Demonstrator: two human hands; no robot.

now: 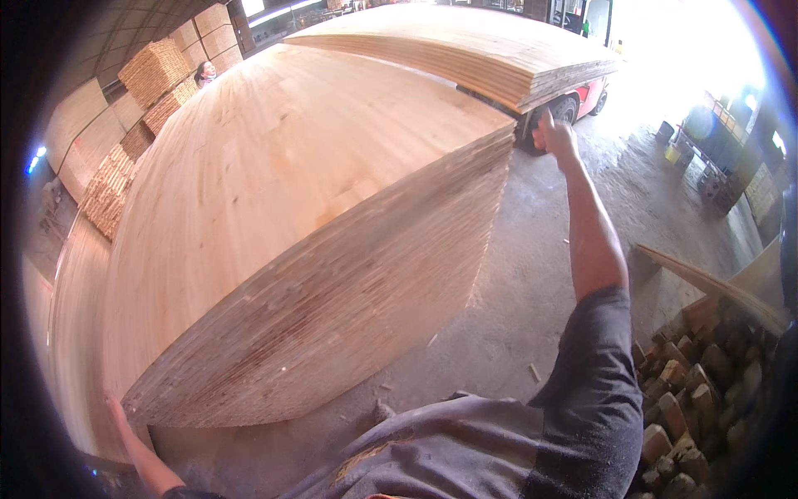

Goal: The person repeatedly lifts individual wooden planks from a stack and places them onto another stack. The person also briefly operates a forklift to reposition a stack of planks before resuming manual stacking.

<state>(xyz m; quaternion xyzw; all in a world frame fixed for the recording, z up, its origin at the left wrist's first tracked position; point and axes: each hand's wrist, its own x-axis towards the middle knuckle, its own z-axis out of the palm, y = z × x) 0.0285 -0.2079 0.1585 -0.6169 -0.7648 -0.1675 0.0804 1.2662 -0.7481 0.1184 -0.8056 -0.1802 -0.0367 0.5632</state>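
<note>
A tall stack of large, pale wooden sheets (pixel 249 166) fills the left and middle, its rough layered end facing me. At its near left corner is my left hand (pixel 116 409), small in the picture; the fingers look extended against the edge. My right arm reaches forward past the stack's right corner. My right hand (pixel 559 140) is raised there with a finger stretched out, and I see nothing held in it. Just beyond that hand is the corner of a second, thinner pile of wooden sheets (pixel 524 83), which lies higher than the first.
A red forklift (pixel 586 96) stands under and behind the raised pile. At lower right lies a heap of wood offcuts (pixel 686 416) beside a leaning board (pixel 706 283). Stacked lumber (pixel 154 75) and a person (pixel 205 73) are at far left. Wood scraps dot the concrete floor (pixel 532 274).
</note>
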